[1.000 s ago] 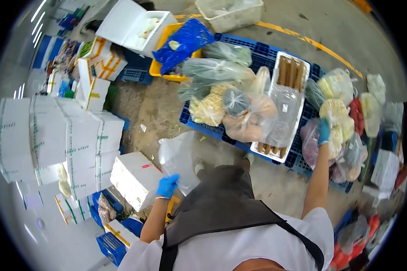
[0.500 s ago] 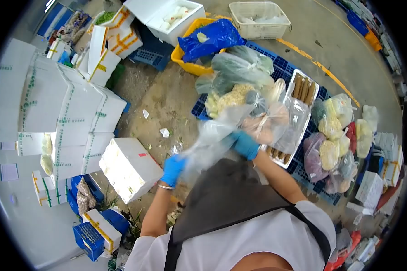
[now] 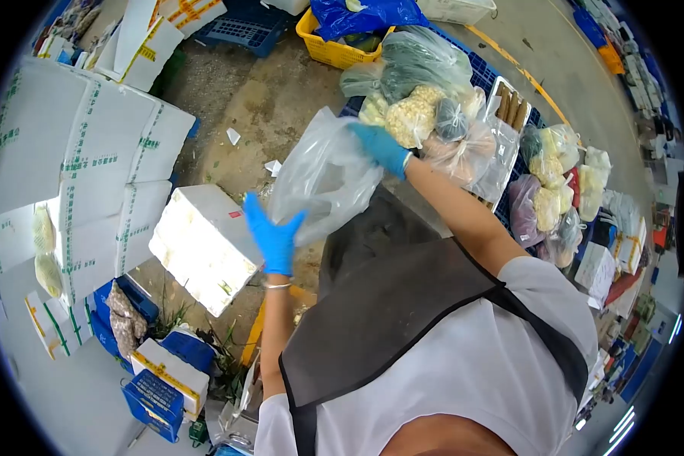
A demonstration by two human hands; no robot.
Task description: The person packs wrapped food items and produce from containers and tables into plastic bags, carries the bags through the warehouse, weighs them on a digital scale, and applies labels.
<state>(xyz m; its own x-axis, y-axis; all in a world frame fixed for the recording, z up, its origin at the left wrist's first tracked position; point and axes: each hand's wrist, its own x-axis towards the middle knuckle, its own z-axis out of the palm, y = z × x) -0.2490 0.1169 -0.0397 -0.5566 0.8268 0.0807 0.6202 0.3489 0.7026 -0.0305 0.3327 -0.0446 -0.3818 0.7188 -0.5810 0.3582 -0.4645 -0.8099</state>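
A clear plastic bag point(image 3: 323, 178) hangs spread out in front of my dark apron. My right hand point(image 3: 385, 150), in a blue glove, grips the bag at its upper right edge. On the other side of the bag, my left hand point(image 3: 272, 234), gloved in blue too, has its fingers spread with the thumb close beside the plastic. Just beyond my right hand lie a bag of pale yellow pieces point(image 3: 413, 115), a bag of green vegetables point(image 3: 425, 64) and a bag of pinkish-tan items point(image 3: 460, 152).
These bags rest on a blue pallet point(image 3: 479, 72), beside a white foam tray of brown sticks point(image 3: 511, 106). A white foam box point(image 3: 205, 243) stands left of my left hand. Stacked foam boxes point(image 3: 83, 152) rise further left. A yellow crate point(image 3: 334, 52) sits beyond the pallet's corner.
My left hand has let go of the bag and opened. My right hand has moved forward and leftward with the bag, which now hangs wider. The whole view has shifted.
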